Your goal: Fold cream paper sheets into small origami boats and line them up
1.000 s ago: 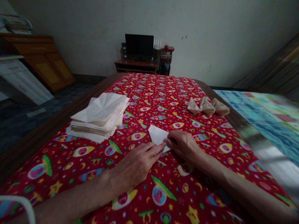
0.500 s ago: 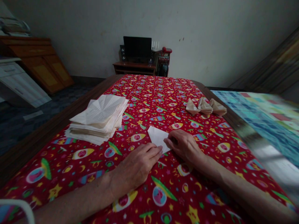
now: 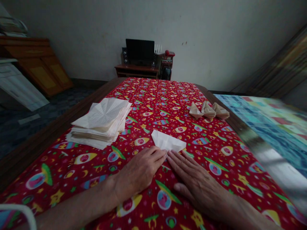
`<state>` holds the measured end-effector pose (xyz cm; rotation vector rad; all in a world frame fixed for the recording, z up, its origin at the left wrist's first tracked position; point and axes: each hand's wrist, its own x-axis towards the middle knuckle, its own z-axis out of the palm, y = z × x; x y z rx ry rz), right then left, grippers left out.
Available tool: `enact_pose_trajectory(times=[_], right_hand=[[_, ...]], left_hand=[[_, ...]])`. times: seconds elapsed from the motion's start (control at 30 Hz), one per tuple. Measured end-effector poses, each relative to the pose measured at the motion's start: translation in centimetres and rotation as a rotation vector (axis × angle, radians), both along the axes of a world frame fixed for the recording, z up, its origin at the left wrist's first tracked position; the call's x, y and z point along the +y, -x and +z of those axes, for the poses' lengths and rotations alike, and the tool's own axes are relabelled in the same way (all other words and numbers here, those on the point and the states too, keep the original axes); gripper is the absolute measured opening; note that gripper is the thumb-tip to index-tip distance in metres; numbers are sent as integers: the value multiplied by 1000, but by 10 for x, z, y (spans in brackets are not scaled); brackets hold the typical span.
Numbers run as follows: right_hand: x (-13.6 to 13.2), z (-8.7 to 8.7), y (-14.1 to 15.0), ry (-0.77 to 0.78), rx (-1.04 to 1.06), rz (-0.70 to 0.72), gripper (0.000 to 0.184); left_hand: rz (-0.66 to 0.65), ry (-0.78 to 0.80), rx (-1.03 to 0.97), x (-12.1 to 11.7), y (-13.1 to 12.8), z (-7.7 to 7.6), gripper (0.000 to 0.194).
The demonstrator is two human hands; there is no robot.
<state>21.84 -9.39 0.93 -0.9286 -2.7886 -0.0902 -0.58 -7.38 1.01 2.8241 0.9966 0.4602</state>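
The left hand [image 3: 140, 171] and right hand [image 3: 199, 185] lie flat and open on the red patterned tablecloth [image 3: 211, 166], fingertips just apart at the lower edge of a folded white paper [image 3: 166, 141] at centre. A stack of creased paper [image 3: 100, 123] sits left of it, and 3 folded paper pieces [image 3: 208, 111] lie farther off, right of centre.

Folded white paper sheet [image 3: 168, 141], flat, single piece.
Rough wedge shape, crisp creases, on the red printed tablecloth [image 3: 153, 105]. Left hand [image 3: 140, 171] lies flat touching its lower edge; flat right hand [image 3: 198, 185] just beside it.
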Motion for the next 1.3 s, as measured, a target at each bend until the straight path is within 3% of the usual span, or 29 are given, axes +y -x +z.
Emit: enact_pose_trajectory(times=[0.37,0.57,0.87,1.1,1.3], right_hand=[[5,-3,-21,-91,66,-139,48],[9,0,-3,-199,55,-114,41],[10,-6,10,-192,117,-51,42],[17,-5,10,-113,154,-110,30],[35,3,5,-144,169,-197,24]], left_hand=[[5,2,12,1,1,-1,45],[2,-18,46,1,1,-1,46],[-21,-82,92,9,4,0,51],[29,-110,115,19,-3,0,45],[44,-100,101,40,3,0,37]])
